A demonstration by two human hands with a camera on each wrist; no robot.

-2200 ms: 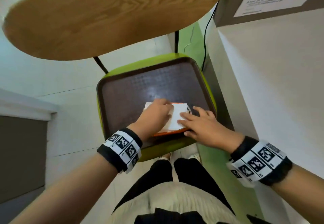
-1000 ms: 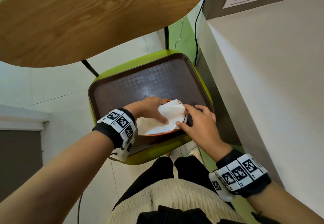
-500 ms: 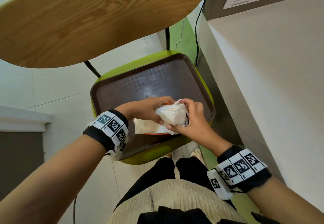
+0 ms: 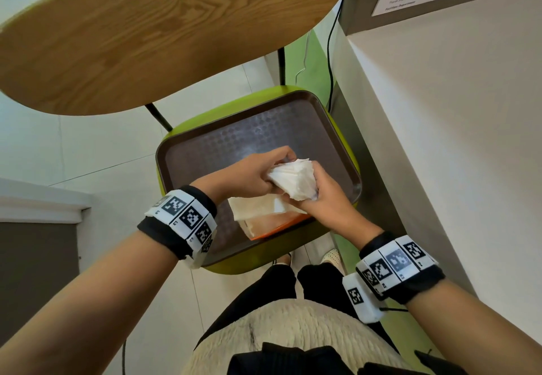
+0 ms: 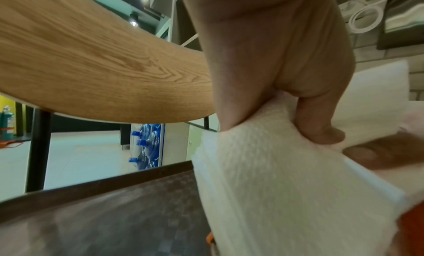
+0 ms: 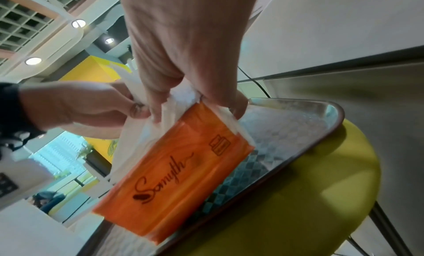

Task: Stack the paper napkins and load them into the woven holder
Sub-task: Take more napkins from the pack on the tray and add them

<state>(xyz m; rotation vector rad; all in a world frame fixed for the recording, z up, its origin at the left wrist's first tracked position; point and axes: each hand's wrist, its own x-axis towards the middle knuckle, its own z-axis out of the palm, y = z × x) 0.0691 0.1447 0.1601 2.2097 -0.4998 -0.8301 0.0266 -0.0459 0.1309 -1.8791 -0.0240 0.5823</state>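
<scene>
A bunch of white paper napkins (image 4: 293, 181) is pulled up out of an orange plastic pack (image 4: 272, 228) that lies on the near side of a brown tray (image 4: 205, 140). My left hand (image 4: 252, 175) pinches the bunch from the left, and my right hand (image 4: 322, 195) grips it from the right. In the left wrist view thumb and fingers of the left hand (image 5: 263, 78) clamp the napkins (image 5: 263, 169). From the right wrist, my right hand (image 6: 183, 60) holds napkins (image 6: 183, 95) at the top of the tilted pack (image 6: 179, 169). No woven holder shows.
The tray sits on a green chair seat (image 4: 293, 90). A round wooden tabletop (image 4: 161, 31) overhangs the far side. A white counter wall (image 4: 440, 140) runs close along the right, and a black cable (image 4: 330, 52) hangs beside it. White floor lies to the left.
Both hands lay flat on the pack earlier. They have since closed on the napkins and drawn a bunch upward out of it, tilting the pack.
</scene>
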